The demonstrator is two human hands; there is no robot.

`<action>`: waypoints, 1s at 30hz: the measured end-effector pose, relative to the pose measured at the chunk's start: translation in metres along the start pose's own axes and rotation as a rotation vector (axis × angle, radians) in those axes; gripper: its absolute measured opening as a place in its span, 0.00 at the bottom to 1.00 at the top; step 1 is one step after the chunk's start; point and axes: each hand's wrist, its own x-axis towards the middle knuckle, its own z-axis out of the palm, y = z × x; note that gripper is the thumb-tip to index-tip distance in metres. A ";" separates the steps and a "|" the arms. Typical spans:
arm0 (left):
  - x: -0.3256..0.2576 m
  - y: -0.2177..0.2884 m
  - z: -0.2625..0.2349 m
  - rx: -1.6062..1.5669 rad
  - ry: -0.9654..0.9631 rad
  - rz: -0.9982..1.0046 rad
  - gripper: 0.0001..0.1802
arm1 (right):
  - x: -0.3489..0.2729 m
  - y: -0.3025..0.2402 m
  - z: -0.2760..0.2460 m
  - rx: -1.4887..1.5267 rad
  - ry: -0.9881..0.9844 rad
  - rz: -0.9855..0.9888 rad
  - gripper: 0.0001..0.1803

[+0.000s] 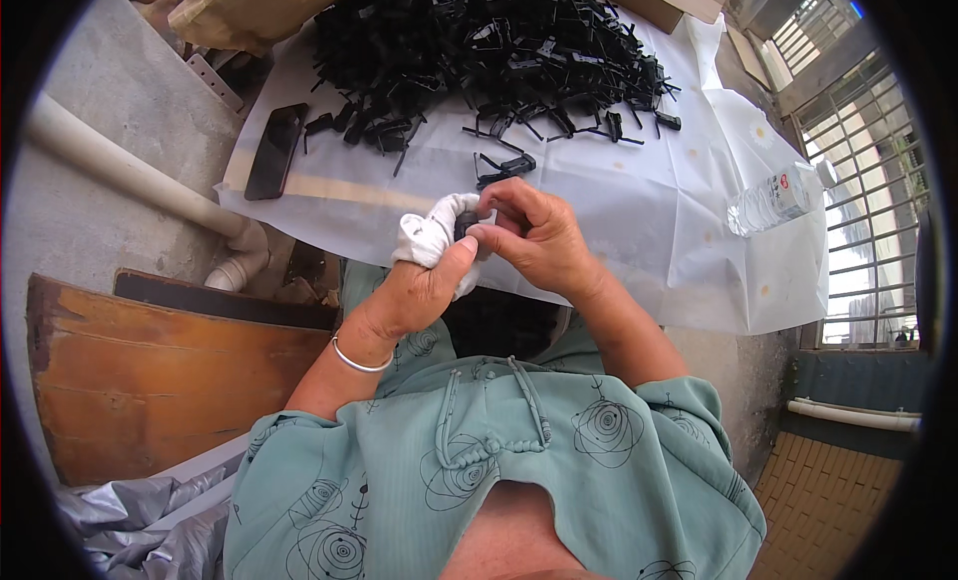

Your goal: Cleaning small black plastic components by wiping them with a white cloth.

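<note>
Two hands are working one small black part (466,224) near the tabletop (639,211) edge: left hand (424,281) gripping it through a white cloth (431,233), right hand (534,239) pinching it, keeping it steady.

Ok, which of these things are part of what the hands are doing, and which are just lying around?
In use:
left hand, with white cloth
right hand
small black part held between both
pile of black plastic parts

Lying about:
phone
water bottle
cardboard box
wooden board
</note>
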 end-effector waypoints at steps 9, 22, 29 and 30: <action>0.005 -0.011 -0.006 0.370 0.100 0.227 0.14 | -0.006 -0.004 0.002 -0.136 -0.161 0.052 0.13; 0.005 -0.021 -0.001 0.619 0.104 0.282 0.12 | -0.014 0.020 0.020 0.130 -0.115 0.036 0.14; 0.000 -0.011 -0.002 0.834 0.063 0.239 0.14 | -0.015 0.019 0.006 -0.106 -0.099 0.071 0.12; 0.002 -0.010 -0.006 0.834 0.065 0.239 0.14 | -0.014 0.018 -0.002 -0.287 -0.079 0.028 0.12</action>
